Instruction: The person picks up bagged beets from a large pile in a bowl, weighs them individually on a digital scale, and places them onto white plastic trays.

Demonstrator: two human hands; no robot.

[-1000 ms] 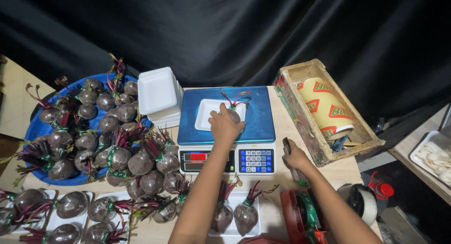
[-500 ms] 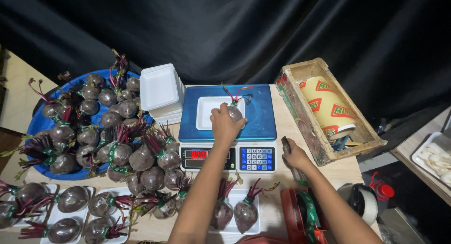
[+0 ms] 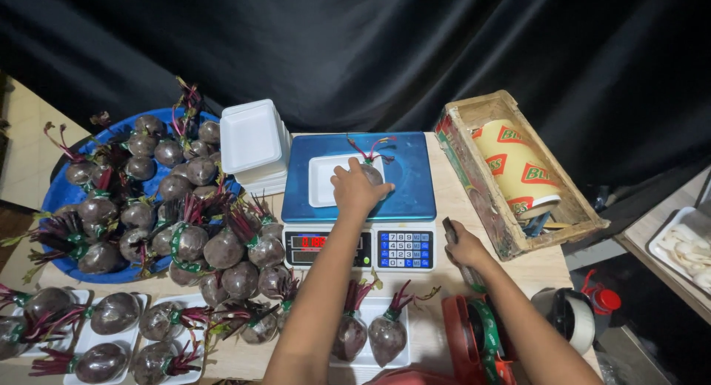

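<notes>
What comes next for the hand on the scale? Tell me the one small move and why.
Probably let go: the left hand grips a beetroot already resting in the white foam tray on the blue scale. A hand pressing down likely skews the lit red readout. The right hand rests on the table edge, holding a dark object.

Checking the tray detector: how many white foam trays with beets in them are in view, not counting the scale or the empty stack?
3, maybe more hidden. One front tray holds two beets below the scale; two sit at bottom left, one at the edge, one beside it. The frame cuts off all three.
</notes>
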